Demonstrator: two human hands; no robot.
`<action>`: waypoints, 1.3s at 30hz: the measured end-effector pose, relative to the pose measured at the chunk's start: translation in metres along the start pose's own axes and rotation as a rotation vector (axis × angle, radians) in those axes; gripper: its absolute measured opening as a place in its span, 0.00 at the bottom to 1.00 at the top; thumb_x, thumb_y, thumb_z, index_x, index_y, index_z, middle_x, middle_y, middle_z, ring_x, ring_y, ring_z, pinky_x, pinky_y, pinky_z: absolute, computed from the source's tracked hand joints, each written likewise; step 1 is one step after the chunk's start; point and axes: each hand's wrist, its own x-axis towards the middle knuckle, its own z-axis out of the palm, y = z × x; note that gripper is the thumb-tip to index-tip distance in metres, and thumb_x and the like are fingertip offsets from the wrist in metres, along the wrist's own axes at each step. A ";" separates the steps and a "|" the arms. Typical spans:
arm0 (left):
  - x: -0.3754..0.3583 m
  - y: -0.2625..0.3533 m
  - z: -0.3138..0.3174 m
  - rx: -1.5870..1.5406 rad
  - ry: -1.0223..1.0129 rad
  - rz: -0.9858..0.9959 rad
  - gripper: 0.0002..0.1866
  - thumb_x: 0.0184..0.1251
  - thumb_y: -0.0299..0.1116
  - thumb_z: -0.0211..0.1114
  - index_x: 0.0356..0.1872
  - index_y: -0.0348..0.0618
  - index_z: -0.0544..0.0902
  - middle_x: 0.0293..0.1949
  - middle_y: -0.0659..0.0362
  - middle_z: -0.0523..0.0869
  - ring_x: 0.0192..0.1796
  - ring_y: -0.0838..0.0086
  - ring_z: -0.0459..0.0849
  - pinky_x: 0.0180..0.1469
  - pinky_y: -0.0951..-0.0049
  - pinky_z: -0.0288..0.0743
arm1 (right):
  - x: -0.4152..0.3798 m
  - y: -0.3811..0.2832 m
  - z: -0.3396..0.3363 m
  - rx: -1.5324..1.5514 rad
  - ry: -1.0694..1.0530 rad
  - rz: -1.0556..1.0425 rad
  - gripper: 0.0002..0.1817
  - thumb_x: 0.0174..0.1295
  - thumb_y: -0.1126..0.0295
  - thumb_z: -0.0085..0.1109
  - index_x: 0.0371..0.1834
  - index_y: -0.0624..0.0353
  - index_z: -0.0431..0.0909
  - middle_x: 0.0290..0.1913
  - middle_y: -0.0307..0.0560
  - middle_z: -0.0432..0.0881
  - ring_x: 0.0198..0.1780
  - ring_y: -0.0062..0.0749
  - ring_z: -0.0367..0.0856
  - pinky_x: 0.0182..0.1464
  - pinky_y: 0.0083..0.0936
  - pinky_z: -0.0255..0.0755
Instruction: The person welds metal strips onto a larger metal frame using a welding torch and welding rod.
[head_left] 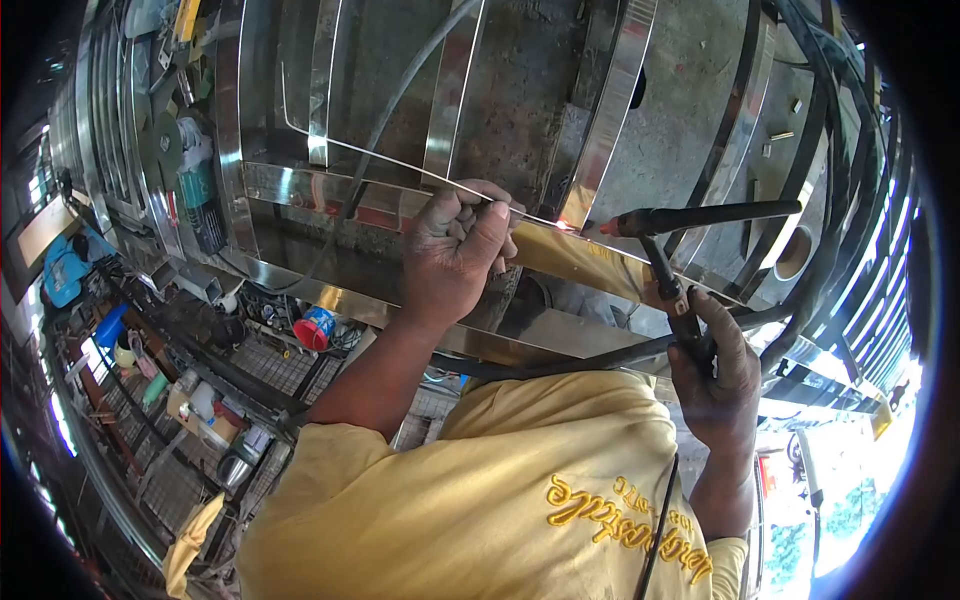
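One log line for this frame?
left hand: grips filler rod | right hand: grips welding torch | rod tip and nozzle at stainless frame joint

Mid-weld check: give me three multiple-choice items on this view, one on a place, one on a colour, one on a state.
1. Where is the bright weld spot?
A. On the steel bar, between the two hands
B. On the floor
C. On a blue bucket

2. What colour is the shirt?
A. Blue
B. Yellow
C. White

3. What is the left hand doing?
A. Open and empty
B. Shut on the thin filler rod
C. Lying flat on the bar

Answers:
1 A: the glow sits at the tip of the torch held by the right hand.
2 B: yellow with stitched lettering.
3 B: the fingers pinch the rod.
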 end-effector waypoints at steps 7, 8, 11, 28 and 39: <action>0.002 0.004 -0.004 0.004 -0.024 -0.042 0.08 0.79 0.30 0.64 0.49 0.37 0.83 0.36 0.56 0.89 0.29 0.81 0.85 0.27 0.81 0.76 | 0.000 0.003 0.005 0.017 -0.019 0.014 0.32 0.60 0.84 0.68 0.71 0.60 0.76 0.46 0.54 0.87 0.41 0.38 0.88 0.44 0.29 0.80; 0.002 0.005 -0.005 0.005 -0.020 -0.057 0.08 0.78 0.31 0.65 0.50 0.37 0.83 0.36 0.54 0.90 0.29 0.79 0.85 0.27 0.81 0.76 | 0.000 0.002 0.005 0.023 -0.022 0.010 0.32 0.60 0.84 0.68 0.71 0.60 0.76 0.47 0.54 0.87 0.41 0.38 0.88 0.44 0.29 0.80; 0.001 0.006 -0.004 0.001 0.007 -0.075 0.08 0.78 0.31 0.65 0.50 0.37 0.84 0.35 0.54 0.90 0.29 0.80 0.85 0.27 0.81 0.76 | 0.000 0.002 0.004 0.002 -0.028 0.008 0.32 0.60 0.84 0.68 0.71 0.59 0.76 0.47 0.54 0.87 0.41 0.38 0.88 0.45 0.29 0.80; 0.003 0.011 -0.001 0.091 -0.033 -0.111 0.08 0.79 0.31 0.64 0.48 0.37 0.84 0.37 0.55 0.91 0.29 0.83 0.84 0.27 0.83 0.76 | 0.010 -0.007 0.008 0.015 -0.048 0.008 0.32 0.61 0.84 0.68 0.71 0.58 0.76 0.47 0.54 0.87 0.43 0.43 0.88 0.47 0.31 0.80; 0.003 0.006 -0.001 0.057 -0.044 -0.102 0.07 0.79 0.29 0.64 0.50 0.36 0.84 0.35 0.62 0.87 0.28 0.85 0.83 0.28 0.83 0.77 | 0.015 -0.011 0.006 0.016 -0.074 -0.005 0.34 0.60 0.86 0.67 0.72 0.58 0.75 0.51 0.54 0.89 0.48 0.43 0.90 0.50 0.31 0.82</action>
